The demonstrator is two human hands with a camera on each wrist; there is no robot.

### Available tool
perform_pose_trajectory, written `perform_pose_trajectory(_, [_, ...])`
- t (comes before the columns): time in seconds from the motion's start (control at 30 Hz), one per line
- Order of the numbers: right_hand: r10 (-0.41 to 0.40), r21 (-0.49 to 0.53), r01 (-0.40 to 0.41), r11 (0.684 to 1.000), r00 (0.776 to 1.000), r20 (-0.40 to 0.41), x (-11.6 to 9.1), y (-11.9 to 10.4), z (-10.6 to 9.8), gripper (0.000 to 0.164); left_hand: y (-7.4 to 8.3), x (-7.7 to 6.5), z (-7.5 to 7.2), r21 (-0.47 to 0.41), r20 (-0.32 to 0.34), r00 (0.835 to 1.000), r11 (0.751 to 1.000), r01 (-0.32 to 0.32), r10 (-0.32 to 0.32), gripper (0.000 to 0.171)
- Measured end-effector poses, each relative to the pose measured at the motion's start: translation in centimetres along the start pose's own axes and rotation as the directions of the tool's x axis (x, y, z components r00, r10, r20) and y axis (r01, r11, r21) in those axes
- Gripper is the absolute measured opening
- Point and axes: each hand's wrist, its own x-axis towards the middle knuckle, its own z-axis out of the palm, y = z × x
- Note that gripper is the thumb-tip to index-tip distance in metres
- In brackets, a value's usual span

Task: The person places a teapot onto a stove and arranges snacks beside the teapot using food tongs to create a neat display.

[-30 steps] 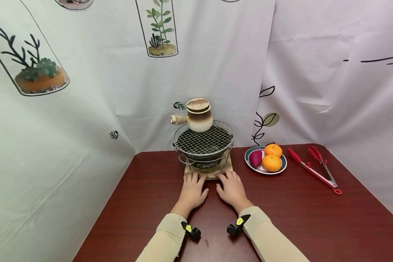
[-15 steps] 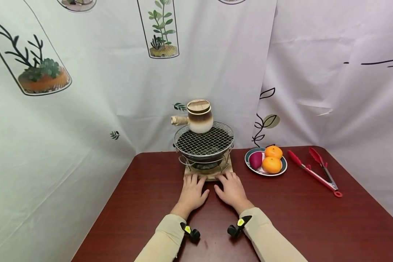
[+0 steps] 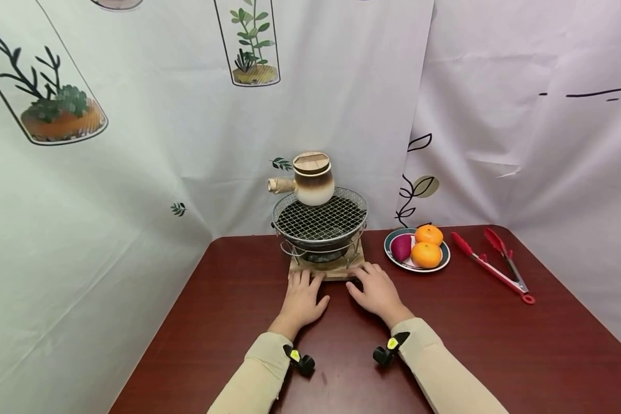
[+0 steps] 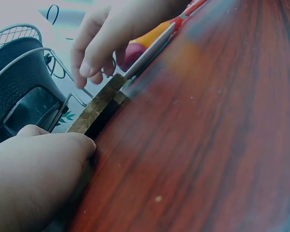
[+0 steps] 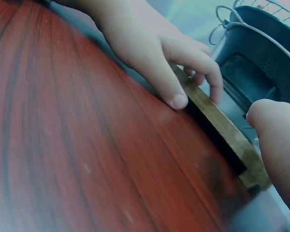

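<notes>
The pot (image 3: pixel 314 190) sits upright on the far part of the round mesh grate (image 3: pixel 322 221), its handle (image 3: pixel 281 185) pointing left past the rim; a wooden lid (image 3: pixel 311 162) covers its mouth, so its contents are hidden. The grate lies over a black bowl (image 4: pixel 21 75), whose inside is too dark to read through the mesh. That bowl stands in a wire frame on a wooden board (image 3: pixel 331 270) at the back of the table (image 3: pixel 222 322), close to the printed backdrop (image 3: pixel 352 103). To the right, a plate (image 3: pixel 405 264) with a teal band holds 2 orange fruits (image 3: pixel 426 255) and 1 purple item (image 3: pixel 401 248), all close together. Beyond it lie red-tipped tongs (image 3: pixel 497 273), spread apart. Both hands stand directly in front of the board, partly covering its near edge. The left hand (image 3: pixel 299 302) rests its loose fingers on the front left of the board, thumb out to the side, grasping nothing. The right hand (image 3: pixel 378 290) has its fingers loosely bent and free at the front right corner; whether the tips touch the wood, I cannot tell.
</notes>
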Motion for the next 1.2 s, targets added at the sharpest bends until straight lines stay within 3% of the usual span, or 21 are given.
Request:
perform_pose_trajectory(0.5, [0.016,-0.085,-0.017,0.996,1.000,-0.011,-1.4,4.3,-4.3,0.036,0.4,0.2,-0.5,-0.013,0.061,0.998,1.000,0.028,-0.028,0.058])
perform_pose_trajectory(1.2, [0.086,-0.146,-0.096,0.985,0.994,-0.073,-5.6,9.7,-9.2,0.042,0.4,-0.1,-0.7,-0.026,0.015,1.000,1.000,0.014,-0.014,0.057])
